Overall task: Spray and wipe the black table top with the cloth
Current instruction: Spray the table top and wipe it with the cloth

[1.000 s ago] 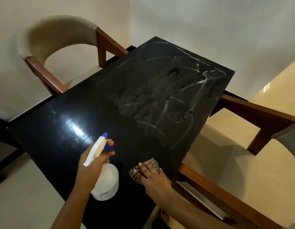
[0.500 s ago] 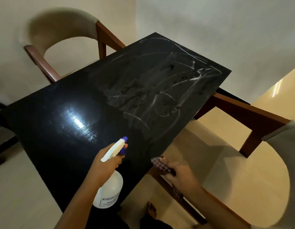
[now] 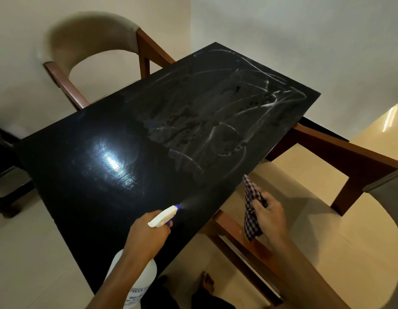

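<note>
Surroundings: a wooden armchair point(image 3: 100, 50) with a curved beige padded back stands at the far left side of the worktop; a second armchair point(image 3: 340, 157) with reddish-brown wooden arms and a pale seat stands at the right side, its arm running beneath the worktop's near right edge. Pale glossy floor tiles point(image 3: 30, 253) lie below, and a bare foot point(image 3: 208, 283) shows on them.
Obstructions: the near right armchair sits directly under the right hand and cloth; nothing lies on the worktop itself.
Worktop point(image 3: 117, 197): black, rectangular, glossy, seen corner-on. The far right half carries whitish streaks and arcs of smeared liquid with dark speckles; the near left half is dark with one bright light reflection showing fine grain.
Spray bottle point(image 3: 135, 279): white translucent body with a label, white trigger head, blue nozzle pointed at the near worktop edge; a faint cone of mist point(image 3: 193, 200) leaves the nozzle.
Left hand point(image 3: 146, 236): fingers closed round the bottle's neck and trigger.
Cloth point(image 3: 251, 210): soft checked fabric, dark and white, hanging crumpled just off the worktop's right edge, not touching it.
Right hand point(image 3: 269, 216): fingers closed on the cloth.
</note>
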A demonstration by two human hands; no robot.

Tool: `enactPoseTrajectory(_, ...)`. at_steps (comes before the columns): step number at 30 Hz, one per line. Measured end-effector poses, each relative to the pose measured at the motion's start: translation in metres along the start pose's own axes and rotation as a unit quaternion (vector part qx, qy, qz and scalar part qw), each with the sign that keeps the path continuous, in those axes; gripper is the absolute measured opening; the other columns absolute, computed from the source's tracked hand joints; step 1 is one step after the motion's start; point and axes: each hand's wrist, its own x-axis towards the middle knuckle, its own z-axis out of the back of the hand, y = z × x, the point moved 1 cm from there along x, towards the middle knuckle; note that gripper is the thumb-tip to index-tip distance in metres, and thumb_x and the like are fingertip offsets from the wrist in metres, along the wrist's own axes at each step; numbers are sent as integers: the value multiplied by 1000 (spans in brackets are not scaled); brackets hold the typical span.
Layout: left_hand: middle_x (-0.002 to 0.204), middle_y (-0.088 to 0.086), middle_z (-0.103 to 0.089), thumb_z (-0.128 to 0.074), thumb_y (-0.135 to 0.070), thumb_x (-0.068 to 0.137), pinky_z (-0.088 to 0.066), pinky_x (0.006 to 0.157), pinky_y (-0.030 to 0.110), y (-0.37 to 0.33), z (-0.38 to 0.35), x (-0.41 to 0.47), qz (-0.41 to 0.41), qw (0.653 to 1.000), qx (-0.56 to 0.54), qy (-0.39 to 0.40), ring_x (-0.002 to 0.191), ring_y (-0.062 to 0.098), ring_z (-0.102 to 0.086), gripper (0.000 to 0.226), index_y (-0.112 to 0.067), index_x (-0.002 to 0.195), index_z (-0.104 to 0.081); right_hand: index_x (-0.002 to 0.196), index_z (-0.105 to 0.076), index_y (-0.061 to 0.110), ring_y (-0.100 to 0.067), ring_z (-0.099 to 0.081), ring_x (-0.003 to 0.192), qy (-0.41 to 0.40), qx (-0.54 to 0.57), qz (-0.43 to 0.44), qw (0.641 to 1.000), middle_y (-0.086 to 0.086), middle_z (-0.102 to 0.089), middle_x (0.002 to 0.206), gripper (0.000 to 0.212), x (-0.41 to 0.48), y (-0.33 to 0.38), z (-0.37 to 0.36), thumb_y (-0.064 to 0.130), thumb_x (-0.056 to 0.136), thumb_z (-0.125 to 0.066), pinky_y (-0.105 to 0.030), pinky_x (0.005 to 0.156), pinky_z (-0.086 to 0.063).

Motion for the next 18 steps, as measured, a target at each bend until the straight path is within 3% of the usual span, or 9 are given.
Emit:
enactPoseTrajectory(4,75,7,-68,-62,-5,82,-55,69,40,5,9,-6,-32,996,-75,-25,74,24,-66,20,-25,78,-66,132,-51,26,-6,-63,84,26,-52,79,995,9,-63,101,35,-9,4,-16,20,97,-52,-23,71,-53)
enactPoseTrajectory(5,78,7,-69,-61,-7,79,-55,70,38,6,13,-8,-47,993,-101,-38,75,24,-66,22,-28,81,-67,135,-47,29,-4,-62,94,35,-95,134,986,11,-62,110,40,-11,7,-22,21,97,-53,-22,78,-52)
enactPoseTrajectory(8,84,-10,-71,-62,0,80,-50,68,15,10,22,-6,-91,978,-169,-82,79,12,-66,37,-35,89,-70,142,-40,31,-8,-43,129,116,-269,282,913,8,-45,143,50,-11,5,-54,24,95,-54,-29,111,-32)
enactPoseTrajectory(10,80,-12,-71,-58,8,84,-47,66,6,9,28,-1,-106,967,-205,-111,76,3,-64,36,-22,100,-70,149,-30,29,-17,-25,143,190,-385,317,846,3,-31,155,55,-10,-6,-82,30,96,-48,-35,116,-17)
enactPoseTrajectory(12,86,-12,-72,-54,11,85,-49,66,8,9,34,5,-116,956,-233,-137,78,4,-64,38,-20,100,-69,153,-17,29,-24,-6,148,201,-446,380,785,0,-16,161,64,-9,-24,-104,47,95,-37,-49,118,-7)
enactPoseTrajectory(16,94,-4,-72,-51,13,85,-52,73,26,10,42,25,-120,932,-286,-186,85,7,-65,47,-28,99,-68,154,-3,35,-19,16,146,176,-461,351,796,8,5,161,73,34,-21,-115,66,92,-27,-47,116,8)
enactPoseTrajectory(18,91,-7,-72,-50,14,83,-53,71,22,8,45,37,-126,923,-300,-207,86,5,-66,54,-35,95,-69,153,0,35,-20,16,147,143,-480,330,800,8,9,161,70,63,-1,-119,65,94,-23,-47,116,8)
